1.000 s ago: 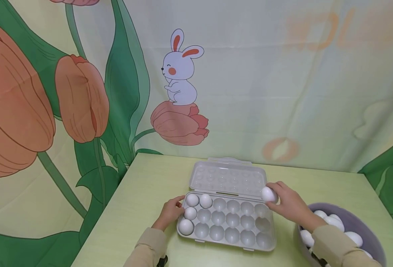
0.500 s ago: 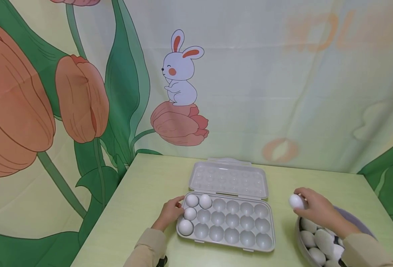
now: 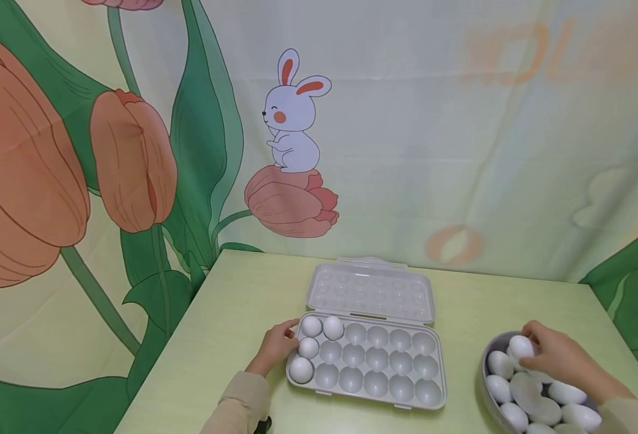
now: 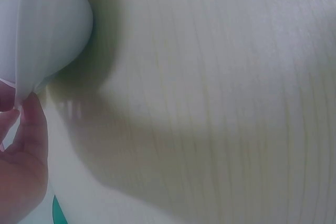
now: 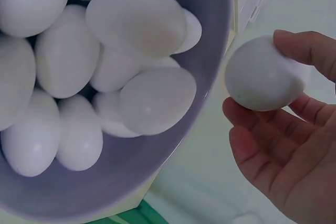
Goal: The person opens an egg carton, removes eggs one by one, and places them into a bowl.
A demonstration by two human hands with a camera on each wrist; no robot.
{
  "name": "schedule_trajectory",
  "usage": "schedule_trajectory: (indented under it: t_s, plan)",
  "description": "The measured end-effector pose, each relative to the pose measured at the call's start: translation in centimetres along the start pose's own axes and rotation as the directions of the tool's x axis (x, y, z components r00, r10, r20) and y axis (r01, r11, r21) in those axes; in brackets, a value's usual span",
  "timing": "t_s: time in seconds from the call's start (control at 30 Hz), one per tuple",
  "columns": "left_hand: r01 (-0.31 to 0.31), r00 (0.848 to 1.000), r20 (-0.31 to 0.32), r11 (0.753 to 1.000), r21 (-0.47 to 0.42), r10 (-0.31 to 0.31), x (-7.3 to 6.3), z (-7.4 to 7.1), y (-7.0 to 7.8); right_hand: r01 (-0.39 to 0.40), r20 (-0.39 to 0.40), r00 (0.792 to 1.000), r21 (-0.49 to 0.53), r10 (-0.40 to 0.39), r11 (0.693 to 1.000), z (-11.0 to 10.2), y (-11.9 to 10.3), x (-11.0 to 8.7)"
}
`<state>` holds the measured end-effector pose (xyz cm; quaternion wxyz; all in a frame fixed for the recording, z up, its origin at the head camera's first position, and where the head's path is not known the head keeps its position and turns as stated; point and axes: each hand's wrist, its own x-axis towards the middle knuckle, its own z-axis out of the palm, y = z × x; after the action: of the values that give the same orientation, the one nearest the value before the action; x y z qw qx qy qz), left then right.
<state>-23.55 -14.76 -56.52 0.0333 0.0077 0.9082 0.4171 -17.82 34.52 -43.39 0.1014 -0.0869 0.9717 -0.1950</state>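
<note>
A grey plastic egg carton (image 3: 377, 358) lies on the table with its lid (image 3: 371, 292) folded back. White eggs (image 3: 301, 369) fill the left column of cups, and one more egg (image 3: 334, 328) sits beside them in the back row. My left hand (image 3: 275, 346) pinches the carton's left rim; the left wrist view shows thumb and fingers around that rim (image 4: 25, 40). Over the far side of a purple-grey bowl (image 5: 207, 40), my right hand (image 3: 565, 355) holds a white egg (image 5: 265, 73) between thumb and fingertips. Several eggs (image 5: 68, 51) are piled in the bowl.
The pale yellow table (image 3: 248, 289) ends at a printed curtain (image 3: 394, 150) with tulips and a rabbit. The bowl stands right of the carton, a strip of table between them. The carton's raised lid lies toward the curtain.
My right hand has moved rightward with the egg, from above the carton's right back corner to above the bowl. The left hand and carton have stayed in place.
</note>
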Motion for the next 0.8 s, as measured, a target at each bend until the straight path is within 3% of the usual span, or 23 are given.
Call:
schedule_trajectory:
  t_s: [0.57, 0.8]
  plan:
    - [-0.001, 1.000, -0.009, 1.000, -0.004, 0.001, -0.3, -0.1, 0.4, -0.020, 0.051, 0.998, -0.032, 0.022, 0.999, 0.8, 4.3, -1.7]
    - [-0.002, 1.000, -0.009, 1.000, -0.004, 0.002, -0.3, -0.1, 0.3, -0.094, 0.094, 0.991, -0.011, 0.095, 0.996, 1.4, 5.1, -2.2]
